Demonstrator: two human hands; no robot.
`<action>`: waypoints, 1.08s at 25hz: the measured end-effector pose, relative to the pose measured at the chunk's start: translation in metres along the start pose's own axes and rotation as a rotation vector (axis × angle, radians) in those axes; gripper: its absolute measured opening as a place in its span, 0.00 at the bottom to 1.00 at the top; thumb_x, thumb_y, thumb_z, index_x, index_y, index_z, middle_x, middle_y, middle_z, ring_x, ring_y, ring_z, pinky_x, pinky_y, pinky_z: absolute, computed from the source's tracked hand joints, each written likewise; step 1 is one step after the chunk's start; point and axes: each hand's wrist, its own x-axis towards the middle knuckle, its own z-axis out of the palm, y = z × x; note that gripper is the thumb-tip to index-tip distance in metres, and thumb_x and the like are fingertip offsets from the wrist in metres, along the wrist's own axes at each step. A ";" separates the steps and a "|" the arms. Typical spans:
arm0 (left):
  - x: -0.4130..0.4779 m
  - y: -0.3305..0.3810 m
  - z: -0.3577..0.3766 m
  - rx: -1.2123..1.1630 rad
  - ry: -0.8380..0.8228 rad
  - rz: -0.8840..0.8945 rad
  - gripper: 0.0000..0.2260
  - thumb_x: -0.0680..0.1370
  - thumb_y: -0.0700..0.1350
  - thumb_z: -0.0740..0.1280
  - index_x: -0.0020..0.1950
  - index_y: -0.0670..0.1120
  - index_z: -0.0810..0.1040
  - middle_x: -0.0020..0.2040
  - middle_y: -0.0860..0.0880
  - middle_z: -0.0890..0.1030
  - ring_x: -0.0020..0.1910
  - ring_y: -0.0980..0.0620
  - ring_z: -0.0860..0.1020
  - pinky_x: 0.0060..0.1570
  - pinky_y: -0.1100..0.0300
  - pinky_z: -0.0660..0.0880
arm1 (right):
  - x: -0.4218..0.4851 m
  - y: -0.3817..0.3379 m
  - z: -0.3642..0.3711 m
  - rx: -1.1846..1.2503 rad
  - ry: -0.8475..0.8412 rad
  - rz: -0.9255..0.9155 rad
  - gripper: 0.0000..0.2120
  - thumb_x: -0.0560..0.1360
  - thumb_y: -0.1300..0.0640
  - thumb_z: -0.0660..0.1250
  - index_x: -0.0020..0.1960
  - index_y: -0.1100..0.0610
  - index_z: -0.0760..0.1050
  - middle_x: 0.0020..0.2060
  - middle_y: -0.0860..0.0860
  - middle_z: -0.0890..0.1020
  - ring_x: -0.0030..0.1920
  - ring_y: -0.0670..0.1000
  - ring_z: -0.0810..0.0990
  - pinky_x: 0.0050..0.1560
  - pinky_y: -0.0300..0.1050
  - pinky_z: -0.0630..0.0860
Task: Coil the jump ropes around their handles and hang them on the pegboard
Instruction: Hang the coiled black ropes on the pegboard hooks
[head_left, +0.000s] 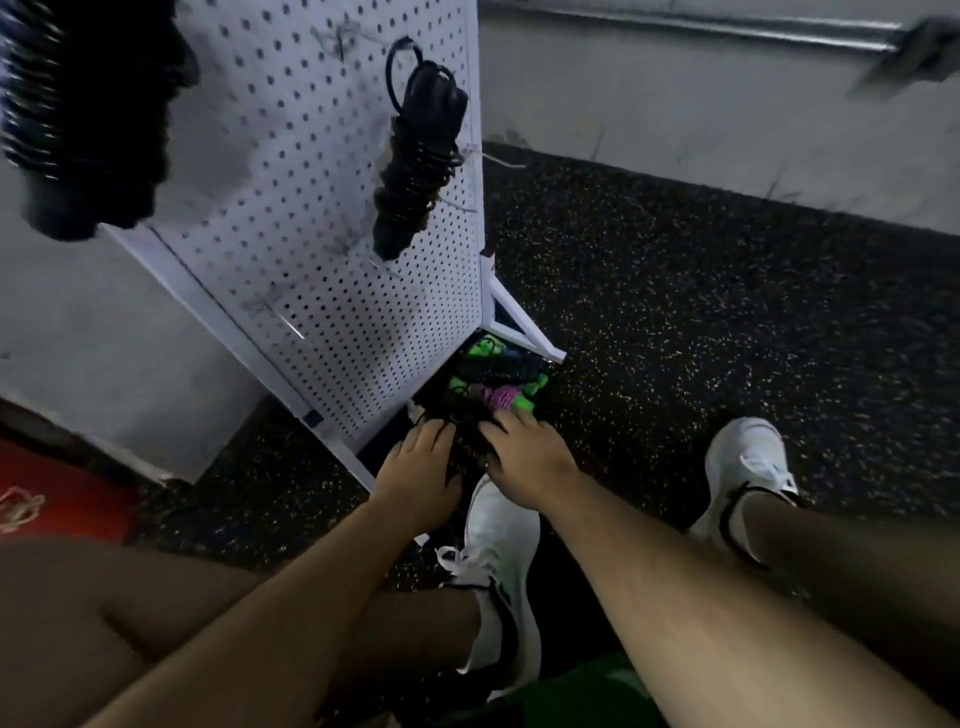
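Jump ropes (483, 384) piled on floor (675, 312) at pegboard (332, 208) foot. Left grip (421, 462) and right grip (524, 452) touch pile; clamped or apart, cannot tell. Coiled black rope (415, 156) hangs above.

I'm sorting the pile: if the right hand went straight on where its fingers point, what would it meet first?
Probably the purple coiled jump rope with green handles, lying just beyond the fingertips of the right hand; depth is unclear, so they may already touch.
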 end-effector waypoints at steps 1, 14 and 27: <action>0.008 -0.004 0.007 -0.001 -0.024 -0.014 0.32 0.83 0.55 0.60 0.82 0.46 0.51 0.81 0.48 0.54 0.80 0.47 0.53 0.77 0.51 0.55 | 0.009 0.005 0.008 0.002 -0.028 0.015 0.26 0.81 0.48 0.59 0.77 0.54 0.61 0.74 0.56 0.65 0.72 0.61 0.64 0.67 0.55 0.68; 0.057 -0.005 0.041 -0.147 -0.091 -0.094 0.30 0.82 0.50 0.60 0.82 0.45 0.52 0.79 0.46 0.57 0.78 0.45 0.57 0.75 0.49 0.59 | 0.074 -0.001 0.060 0.177 -0.011 0.217 0.34 0.78 0.46 0.67 0.76 0.61 0.59 0.67 0.60 0.67 0.66 0.59 0.68 0.63 0.50 0.72; -0.004 0.052 -0.065 -0.944 0.168 0.041 0.38 0.69 0.42 0.65 0.76 0.64 0.57 0.71 0.48 0.72 0.63 0.56 0.77 0.64 0.57 0.76 | -0.048 0.004 -0.083 0.291 0.379 -0.264 0.38 0.73 0.51 0.69 0.78 0.62 0.60 0.75 0.58 0.61 0.76 0.58 0.62 0.73 0.54 0.68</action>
